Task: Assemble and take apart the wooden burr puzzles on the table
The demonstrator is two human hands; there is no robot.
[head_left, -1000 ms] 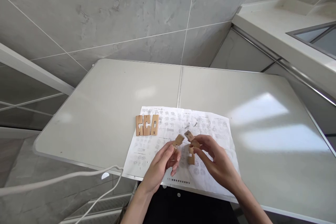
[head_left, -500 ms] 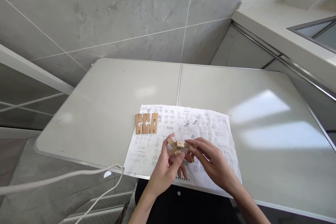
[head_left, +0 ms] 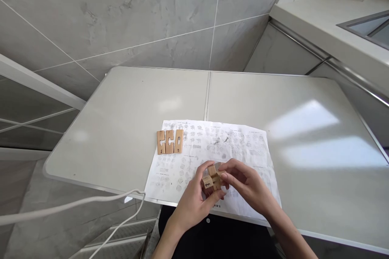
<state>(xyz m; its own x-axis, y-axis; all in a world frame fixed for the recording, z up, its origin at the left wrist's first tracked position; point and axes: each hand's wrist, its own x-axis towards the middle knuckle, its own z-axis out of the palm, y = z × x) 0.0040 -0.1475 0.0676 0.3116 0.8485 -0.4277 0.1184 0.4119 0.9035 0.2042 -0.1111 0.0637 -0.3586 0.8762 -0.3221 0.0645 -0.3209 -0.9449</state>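
The left hand (head_left: 194, 199) and right hand (head_left: 249, 185) grip wooden blocks (head_left: 208, 182) (1 face reads 3). On the paper (head_left: 259, 158) lie 3 slats (head_left: 169, 149).

Tan wooden blocks (head_left: 209, 181) cluster together, one marked 3.

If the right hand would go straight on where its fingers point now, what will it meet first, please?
The right hand would most likely meet the cluster of wooden pieces, which it appears to pinch; the left hand seems next, though depth is unclear.
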